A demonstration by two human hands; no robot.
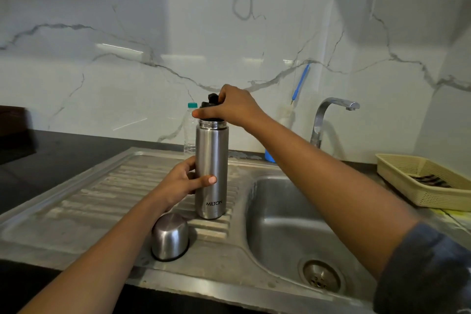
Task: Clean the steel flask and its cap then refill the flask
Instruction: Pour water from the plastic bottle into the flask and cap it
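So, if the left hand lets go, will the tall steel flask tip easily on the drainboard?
Probably yes: the steel flask is tall and narrow, standing on the ribbed drainboard. Its smooth polished wall may slip in wet fingers.

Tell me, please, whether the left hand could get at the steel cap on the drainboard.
Probably yes: the steel cap sits near the left hand, nothing between them, but that hand must first release its grip on the flask.

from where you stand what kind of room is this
Most likely a home kitchen, at the washing-up counter: a steel sink with a ribbed drainboard, a tap behind it, and a marble-look backsplash.
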